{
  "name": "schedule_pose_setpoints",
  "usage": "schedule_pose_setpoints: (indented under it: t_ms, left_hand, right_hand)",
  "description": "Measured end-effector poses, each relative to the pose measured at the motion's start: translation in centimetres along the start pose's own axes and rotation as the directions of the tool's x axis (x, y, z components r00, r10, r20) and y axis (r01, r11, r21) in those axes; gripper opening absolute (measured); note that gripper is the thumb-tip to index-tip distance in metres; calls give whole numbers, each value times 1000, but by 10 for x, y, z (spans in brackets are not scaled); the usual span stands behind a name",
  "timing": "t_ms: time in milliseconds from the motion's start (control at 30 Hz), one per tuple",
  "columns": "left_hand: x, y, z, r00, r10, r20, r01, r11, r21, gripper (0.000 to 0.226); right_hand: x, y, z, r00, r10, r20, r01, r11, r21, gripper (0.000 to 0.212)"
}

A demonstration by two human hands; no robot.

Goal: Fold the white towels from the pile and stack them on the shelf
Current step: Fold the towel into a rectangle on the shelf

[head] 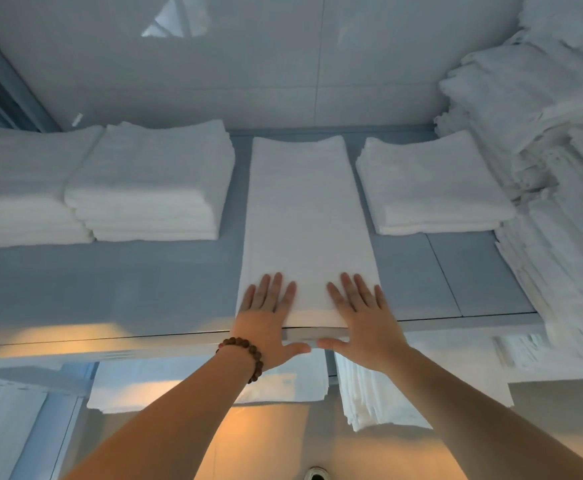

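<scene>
- 2 bare hands are showing: the left hand and the right hand are lying flat, side by side, on the near end of 1 long towel.
- Both hands are released, not grasping. The fingers are straight and a little spread, and they are pressing down on the cloth. The 2 thumbs are pointing toward each other over the front edge, with the tips near but apart.
- The long towel is lying on the shelf, in the middle. It is running from the front edge to near the back as a narrow white rectangle, smooth and flat, with a soft woven surface.
- 3 stacks of folded towels are sitting on the same shelf. The far left stack and the second stack are touching each other on the left side. The small right stack is lying just beside the long towel on the right. All are white, thick and square-edged.
- 1 big pile of white cloth is rising at the far right. It is much taller than the stacks and its layers are looking rougher.
- The shelf is pale grey-blue, smooth and a little shiny.
- 1 bracelet of round brown beads is sitting on the left wrist.
- Below the shelf, 2 more white bundles are showing: a flat bundle on the left and a layered bundle on the right, both partly hidden by the arms.
- A pale, glossy wall is standing behind the shelf.
</scene>
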State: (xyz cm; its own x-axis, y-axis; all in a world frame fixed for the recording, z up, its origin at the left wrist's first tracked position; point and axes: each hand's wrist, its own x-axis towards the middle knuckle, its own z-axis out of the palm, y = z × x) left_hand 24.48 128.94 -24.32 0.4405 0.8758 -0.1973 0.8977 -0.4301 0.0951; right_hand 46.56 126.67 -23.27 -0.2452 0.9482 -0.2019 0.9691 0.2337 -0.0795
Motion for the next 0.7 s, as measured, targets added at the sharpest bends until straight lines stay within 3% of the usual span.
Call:
schedule_pose_setpoints:
  t_ms: [300,567,700]
  left_hand:
    - [-28,20,7,995,-68,-70,76,991,111,90]
    - [-43,30,-5,997,-65,-34,68,993,95,80]
    - [-58,33,-13,999,-41,-14,42,997,72,76]
  right_hand:
    - [-29,-4,11,996,1,-91,-8,998,-69,89]
    - [-46,6,8,997,-77,-28,73,991,-112,79]
    - [-61,7,5,992,-76,-96,67,993,-95,76]
